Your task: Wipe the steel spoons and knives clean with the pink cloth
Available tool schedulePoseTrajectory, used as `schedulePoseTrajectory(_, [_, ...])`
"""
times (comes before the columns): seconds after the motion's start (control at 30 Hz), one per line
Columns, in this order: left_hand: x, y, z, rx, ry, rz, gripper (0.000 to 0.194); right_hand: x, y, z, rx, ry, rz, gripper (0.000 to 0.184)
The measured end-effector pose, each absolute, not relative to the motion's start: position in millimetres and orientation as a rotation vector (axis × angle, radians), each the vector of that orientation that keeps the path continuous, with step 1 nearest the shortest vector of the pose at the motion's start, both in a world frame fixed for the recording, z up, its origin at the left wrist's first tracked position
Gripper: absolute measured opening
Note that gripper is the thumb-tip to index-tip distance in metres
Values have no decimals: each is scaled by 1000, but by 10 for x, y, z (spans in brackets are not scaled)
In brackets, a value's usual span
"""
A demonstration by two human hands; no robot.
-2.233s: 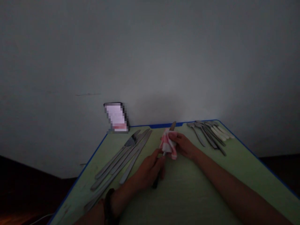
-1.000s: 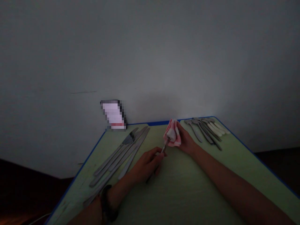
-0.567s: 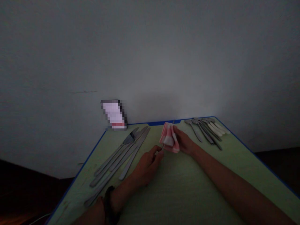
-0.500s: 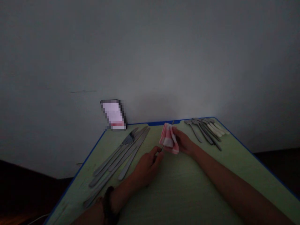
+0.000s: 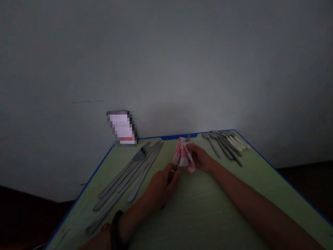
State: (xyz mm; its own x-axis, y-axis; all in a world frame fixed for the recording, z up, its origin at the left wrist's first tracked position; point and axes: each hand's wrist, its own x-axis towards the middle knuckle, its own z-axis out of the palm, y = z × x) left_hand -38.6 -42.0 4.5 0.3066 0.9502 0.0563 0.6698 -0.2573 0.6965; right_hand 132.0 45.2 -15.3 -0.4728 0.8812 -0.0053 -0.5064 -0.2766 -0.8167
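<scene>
My left hand [image 5: 163,184], a dark band at its wrist, is closed round the handle of a table knife [image 5: 188,137]. Most of the knife is hidden by a pink-and-white cloth [image 5: 183,156]; only its narrow metal tip shows beyond the far side. With fingers pinched, my right hand [image 5: 199,156] grips the cloth around the blade. Both hands are held over the middle of the table. To the left lie several long metal knives [image 5: 130,170], side by side at a slant. On the right are several forks and spoons [image 5: 225,146], some with white handles.
The pale green table [image 5: 208,211] has a blue edge and stands against a grey wall [image 5: 166,62]. A phone [image 5: 122,127] with a lit, blurred screen leans on the wall at the far left corner.
The cloth has slid and bunched on the knife, and more of the tip now shows past it. The view has shifted slightly, so everything sits a little further left.
</scene>
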Motion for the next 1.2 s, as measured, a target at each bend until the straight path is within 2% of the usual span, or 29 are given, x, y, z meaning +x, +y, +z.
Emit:
schedulePoseTrajectory(0.27, [-410,-386,70,2017,1381,535,24,1343,560,-195,-643,-738,1867,27])
schedulePoseTrajectory(0.47, [-402,-402,56,2007,1367,543,27,1330,550,-205,-665,-838,1846,35])
schedulePoseTrajectory(0.7, [-406,-397,57,1930,1407,617,30,1315,516,-198,-651,-873,1857,31])
schedulePoseTrajectory(0.8, [-404,-388,51,1856,1395,660,32,1320,483,-153,-620,-859,1927,29])
schedulePoseTrajectory(0.97, [-390,-368,34,1783,1453,739,32,1372,514,-136,-469,-737,2106,43])
schedulePoseTrajectory(1.2, [-392,-362,5,1896,1457,662,33,1380,569,-197,-480,-686,1999,15])
